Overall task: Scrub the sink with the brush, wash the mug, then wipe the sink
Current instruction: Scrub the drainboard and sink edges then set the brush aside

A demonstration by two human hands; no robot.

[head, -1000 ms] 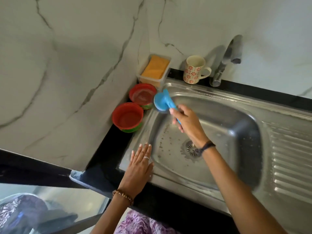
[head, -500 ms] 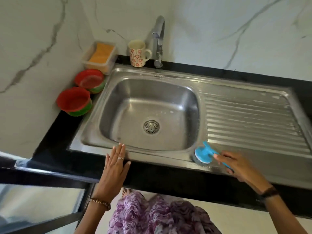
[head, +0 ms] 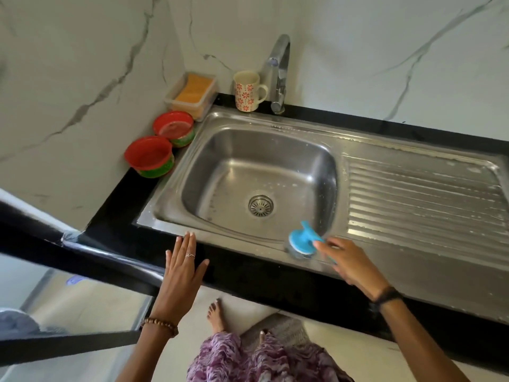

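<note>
The left hand (head: 181, 267) lies flat with straight fingers on the front edge of the bench (head: 248, 274). The right hand (head: 351, 264) grips the handle of the blue brush (head: 303, 241), whose head presses on the front rim of the sink (head: 220, 232). Farther back, the mug (head: 247, 91) stands beside the tap (head: 279, 75).

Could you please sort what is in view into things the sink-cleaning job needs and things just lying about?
Job: sink, blue brush held by the right hand, floral mug, tap.
Lying about: two red bowls, tub with orange sponge.
</note>
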